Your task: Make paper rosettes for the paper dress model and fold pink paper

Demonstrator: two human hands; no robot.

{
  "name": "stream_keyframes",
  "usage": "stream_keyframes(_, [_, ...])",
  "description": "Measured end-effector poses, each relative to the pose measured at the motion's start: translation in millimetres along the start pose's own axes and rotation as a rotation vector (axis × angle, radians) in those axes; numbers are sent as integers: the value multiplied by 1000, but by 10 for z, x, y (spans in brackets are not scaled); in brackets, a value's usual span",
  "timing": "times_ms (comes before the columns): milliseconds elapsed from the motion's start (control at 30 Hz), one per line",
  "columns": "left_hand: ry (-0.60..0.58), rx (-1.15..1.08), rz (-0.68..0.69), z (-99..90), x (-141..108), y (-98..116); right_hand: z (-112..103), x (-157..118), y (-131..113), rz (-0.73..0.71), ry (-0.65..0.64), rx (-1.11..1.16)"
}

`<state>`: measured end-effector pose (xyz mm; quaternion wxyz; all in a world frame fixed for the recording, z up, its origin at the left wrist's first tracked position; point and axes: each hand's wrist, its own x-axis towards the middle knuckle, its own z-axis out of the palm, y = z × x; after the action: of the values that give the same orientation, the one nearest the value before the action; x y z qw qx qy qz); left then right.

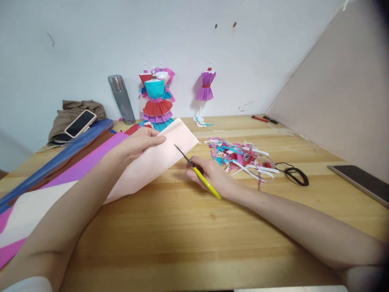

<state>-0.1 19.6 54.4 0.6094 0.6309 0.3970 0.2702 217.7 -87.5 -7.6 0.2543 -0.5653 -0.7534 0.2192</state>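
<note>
My left hand (142, 142) pinches the upper edge of a long pale pink paper sheet (152, 166), its thumb on top. The sheet slants up to the right above the wooden table (182, 243), and its lower left part passes behind my forearm. In my right hand (209, 174) are scissors (206, 183) with yellow handles, fingers wrapped round them. Their dark blades point up and left and look closed; the tips overlap the sheet near its right end. I cannot tell whether they touch it.
Coloured paper scraps (240, 156) lie right of centre, beside a black cord loop (296, 176). Several miniature paper-dressed forms (158, 97) and a bottle (122, 99) stand by the wall. Coloured sheets (82, 162) and a phone (80, 123) are left, a dark device (361, 180) right.
</note>
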Motion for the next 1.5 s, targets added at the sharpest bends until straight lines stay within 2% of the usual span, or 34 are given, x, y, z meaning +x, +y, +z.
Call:
stream_keyframes(200, [-31,58,-3,89,-10,14,47,-2,53,-51,60,35])
stream_keyframes(667, [-14,164,51,150,-33,-4,-5,-12,-20,-32,27,26])
stream_keyframes(1133, [-40,142,31,143,-46,10,65,19,90,-34,32,3])
stream_keyframes(1500, [-32,32,-73,146,-33,24,78,4,74,-51,57,15])
